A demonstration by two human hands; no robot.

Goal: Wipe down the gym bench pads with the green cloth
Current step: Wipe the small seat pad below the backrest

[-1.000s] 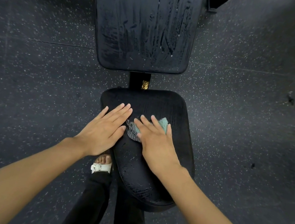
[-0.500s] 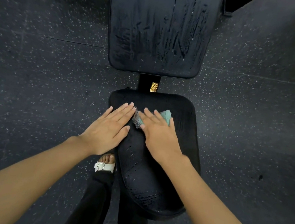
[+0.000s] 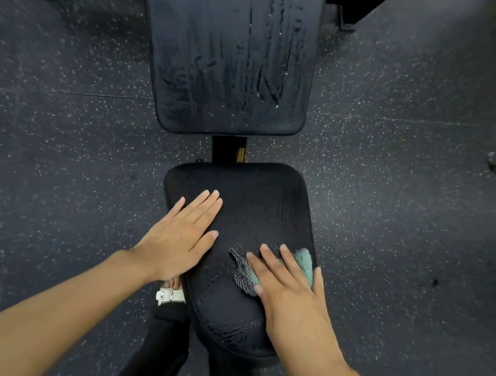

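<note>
Green cloth [image 3: 305, 261] pressed under flat right hand [image 3: 292, 293] on seat pad [image 3: 270, 203], left hand [image 3: 182, 236] spread flat beside it

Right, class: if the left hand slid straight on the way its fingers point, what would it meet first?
Bare seat pad lies ahead of the left hand; past its far edge and a gap, likely the streaked back pad, though that pad's height is unclear.

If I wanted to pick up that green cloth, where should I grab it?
Probably pinch the dark mesh corner of the green cloth, coming from the left: it pokes out flat beside the right hand, which presses the rest down.
</note>
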